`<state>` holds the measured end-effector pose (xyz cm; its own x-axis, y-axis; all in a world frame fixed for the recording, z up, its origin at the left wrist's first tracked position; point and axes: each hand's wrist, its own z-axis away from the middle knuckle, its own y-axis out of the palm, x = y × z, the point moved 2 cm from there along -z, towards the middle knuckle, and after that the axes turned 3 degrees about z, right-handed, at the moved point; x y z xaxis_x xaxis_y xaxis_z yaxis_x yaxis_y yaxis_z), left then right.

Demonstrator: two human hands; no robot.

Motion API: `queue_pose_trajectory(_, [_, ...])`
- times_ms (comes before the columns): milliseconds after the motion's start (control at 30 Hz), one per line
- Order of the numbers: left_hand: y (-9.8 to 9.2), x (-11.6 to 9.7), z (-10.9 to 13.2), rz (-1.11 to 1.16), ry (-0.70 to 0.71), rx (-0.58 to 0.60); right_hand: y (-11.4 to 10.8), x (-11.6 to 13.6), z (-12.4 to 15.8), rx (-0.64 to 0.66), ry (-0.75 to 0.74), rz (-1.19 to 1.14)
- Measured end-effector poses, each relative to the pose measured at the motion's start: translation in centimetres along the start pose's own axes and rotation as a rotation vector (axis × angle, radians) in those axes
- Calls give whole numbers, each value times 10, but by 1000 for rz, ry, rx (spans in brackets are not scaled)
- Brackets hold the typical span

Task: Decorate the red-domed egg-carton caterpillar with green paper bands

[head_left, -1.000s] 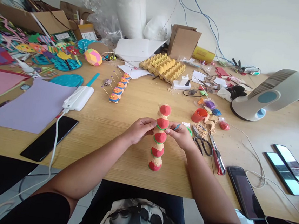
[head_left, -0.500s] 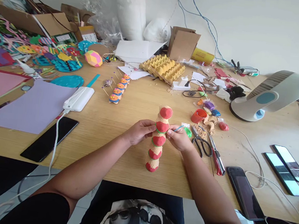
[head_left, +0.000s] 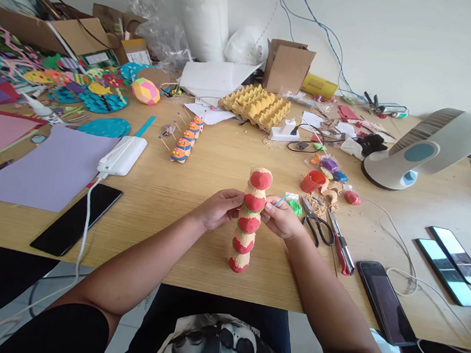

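Note:
A caterpillar made of egg-carton cups, tan with red-painted domes and green bands, lies on the wooden table pointing away from me. My left hand pinches its left side at the second and third segments. My right hand pinches the right side of the same segments and also holds a thin blue stick between its fingers. Both hands are closed on the model.
Scissors and a red utility knife lie right of my hand, with a red cap and clay pieces beyond. A smaller orange caterpillar, a power bank, phones, a yellow egg tray and a fan surround.
The caterpillar model has swung slightly, its near end shifting left and its far end tilting right. Both hands keep their pinch on it.

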<state>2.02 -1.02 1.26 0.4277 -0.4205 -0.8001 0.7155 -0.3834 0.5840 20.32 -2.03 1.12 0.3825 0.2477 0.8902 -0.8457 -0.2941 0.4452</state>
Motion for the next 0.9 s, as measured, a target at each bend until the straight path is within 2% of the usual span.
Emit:
queue_pose_trajectory(200, [-2, 0, -1, -48, -18, -40, 5, -1, 0, 6, 23, 13])
queue_pose_trajectory(467, [-5, 1, -2, -48, -39, -30, 5, 0, 1, 24, 16, 10])
queue_pose_trajectory(667, [-8, 3, -3, -40, -40, -67, 8, 2, 1, 105, 21, -37])
queue_pose_trajectory(900, [-8, 4, -3, -21, -32, -78, 9, 0, 1, 86, 40, -48])
